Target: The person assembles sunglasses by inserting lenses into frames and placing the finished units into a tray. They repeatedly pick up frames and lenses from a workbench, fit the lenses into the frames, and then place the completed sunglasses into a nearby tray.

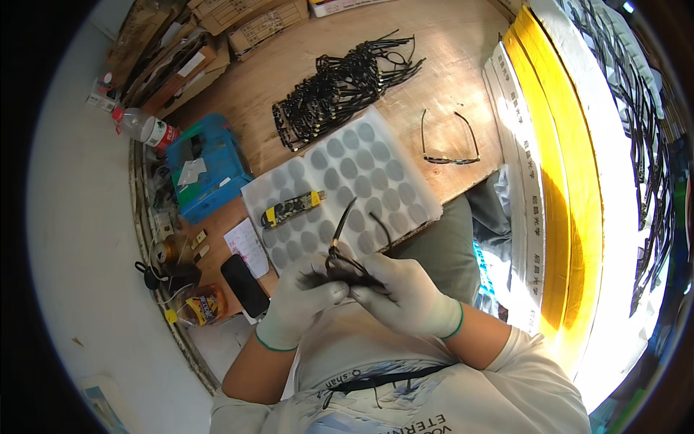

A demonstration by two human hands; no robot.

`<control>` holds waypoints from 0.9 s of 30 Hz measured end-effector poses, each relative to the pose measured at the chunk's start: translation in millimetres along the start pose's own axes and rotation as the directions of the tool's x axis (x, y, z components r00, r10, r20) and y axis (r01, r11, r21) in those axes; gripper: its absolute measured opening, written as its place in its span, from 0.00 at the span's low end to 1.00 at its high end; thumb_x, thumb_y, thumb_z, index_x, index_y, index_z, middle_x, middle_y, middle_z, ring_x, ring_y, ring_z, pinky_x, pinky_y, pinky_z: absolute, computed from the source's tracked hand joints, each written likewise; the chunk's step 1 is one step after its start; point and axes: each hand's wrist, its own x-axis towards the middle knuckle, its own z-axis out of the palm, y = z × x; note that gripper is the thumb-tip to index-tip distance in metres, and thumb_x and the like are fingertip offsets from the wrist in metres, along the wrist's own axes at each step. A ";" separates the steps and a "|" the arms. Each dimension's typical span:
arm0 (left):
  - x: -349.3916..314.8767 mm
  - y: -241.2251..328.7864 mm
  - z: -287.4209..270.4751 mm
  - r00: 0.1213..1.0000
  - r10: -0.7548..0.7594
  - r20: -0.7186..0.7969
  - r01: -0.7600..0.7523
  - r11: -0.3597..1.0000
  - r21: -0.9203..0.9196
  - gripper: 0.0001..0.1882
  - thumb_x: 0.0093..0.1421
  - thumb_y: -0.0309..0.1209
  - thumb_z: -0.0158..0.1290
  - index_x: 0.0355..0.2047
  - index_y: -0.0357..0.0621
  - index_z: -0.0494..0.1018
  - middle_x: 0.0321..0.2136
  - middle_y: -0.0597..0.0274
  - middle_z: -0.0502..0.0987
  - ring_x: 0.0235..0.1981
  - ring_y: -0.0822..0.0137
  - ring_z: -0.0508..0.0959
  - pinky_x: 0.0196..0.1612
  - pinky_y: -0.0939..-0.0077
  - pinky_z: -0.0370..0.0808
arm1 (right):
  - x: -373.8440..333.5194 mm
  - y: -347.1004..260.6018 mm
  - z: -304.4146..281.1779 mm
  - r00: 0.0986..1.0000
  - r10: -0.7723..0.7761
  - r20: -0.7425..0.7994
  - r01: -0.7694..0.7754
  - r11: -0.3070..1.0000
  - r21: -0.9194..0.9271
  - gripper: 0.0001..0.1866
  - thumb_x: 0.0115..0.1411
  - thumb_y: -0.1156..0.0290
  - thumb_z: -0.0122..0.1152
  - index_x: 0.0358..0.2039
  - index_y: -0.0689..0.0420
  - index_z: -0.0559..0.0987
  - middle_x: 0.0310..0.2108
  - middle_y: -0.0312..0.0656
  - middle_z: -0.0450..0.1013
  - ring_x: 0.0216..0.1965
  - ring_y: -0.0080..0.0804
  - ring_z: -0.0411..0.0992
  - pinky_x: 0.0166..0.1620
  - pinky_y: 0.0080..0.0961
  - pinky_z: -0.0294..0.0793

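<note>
Both my hands wear white gloves with green cuffs and meet close to my body. Between them is a pair of dark eyeglasses (335, 247), its temples pointing up and away from me. My left hand (301, 298) grips one side of the frame front, thumb pressed on it. My right hand (403, 295) pinches the other side; the fingers partly hide the front. Just beyond lies a sheet of grey oval lenses (349, 168) in rows. A yellow-and-black patterned utility knife (293, 208) rests on that sheet.
Black eyeglass frames (329, 94) lie piled beyond the sheet, and one pair of glasses (451, 159) sits to the right. At left are a blue box (206, 170), a phone (244, 285) and bottles (148, 130). Cardboard boxes (267, 27) stand behind; white and yellow stacks (538, 145) rise at right.
</note>
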 end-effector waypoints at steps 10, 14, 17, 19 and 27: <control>-31.5 -3.8 -20.6 0.991 0.132 -0.032 -0.128 0.986 0.106 0.08 0.61 0.19 0.60 0.41 0.36 0.76 0.36 0.60 0.80 0.34 0.74 0.78 0.38 0.78 0.76 | -5.4 -4.7 4.7 0.906 0.244 0.346 -0.368 0.858 0.359 0.11 0.71 0.74 0.53 0.49 0.65 0.79 0.37 0.41 0.79 0.40 0.24 0.74 0.50 0.25 0.74; -32.5 1.6 -8.5 0.981 0.162 -0.106 -0.133 0.961 0.244 0.06 0.62 0.21 0.60 0.40 0.36 0.77 0.34 0.64 0.80 0.34 0.76 0.77 0.38 0.79 0.74 | -12.1 -3.4 13.0 0.937 0.272 0.220 -0.322 0.917 0.236 0.10 0.70 0.74 0.55 0.48 0.65 0.79 0.33 0.42 0.79 0.36 0.27 0.76 0.44 0.27 0.76; -29.5 0.5 -6.7 0.948 0.316 -0.045 -0.252 0.825 0.505 0.03 0.62 0.21 0.60 0.36 0.36 0.78 0.31 0.64 0.80 0.31 0.76 0.77 0.35 0.79 0.73 | -15.3 -11.7 17.0 0.965 0.235 0.115 -0.246 0.965 0.088 0.09 0.68 0.74 0.58 0.46 0.64 0.79 0.29 0.45 0.77 0.30 0.34 0.76 0.38 0.30 0.76; -32.6 2.4 -4.2 0.930 0.367 0.017 -0.304 0.743 0.596 0.03 0.60 0.20 0.61 0.35 0.36 0.79 0.29 0.62 0.79 0.29 0.76 0.77 0.33 0.78 0.72 | -17.1 -17.2 14.8 0.979 0.186 0.080 -0.189 0.982 0.026 0.09 0.66 0.74 0.60 0.44 0.64 0.79 0.26 0.48 0.76 0.27 0.39 0.75 0.35 0.32 0.75; -31.7 8.6 17.2 0.845 0.527 0.091 -0.440 0.588 0.678 0.04 0.59 0.23 0.63 0.31 0.38 0.78 0.24 0.61 0.78 0.21 0.71 0.75 0.25 0.77 0.69 | -16.2 -13.6 7.3 0.984 -0.174 -0.026 0.169 0.977 -0.131 0.07 0.60 0.75 0.65 0.37 0.63 0.79 0.23 0.50 0.73 0.25 0.53 0.74 0.28 0.39 0.73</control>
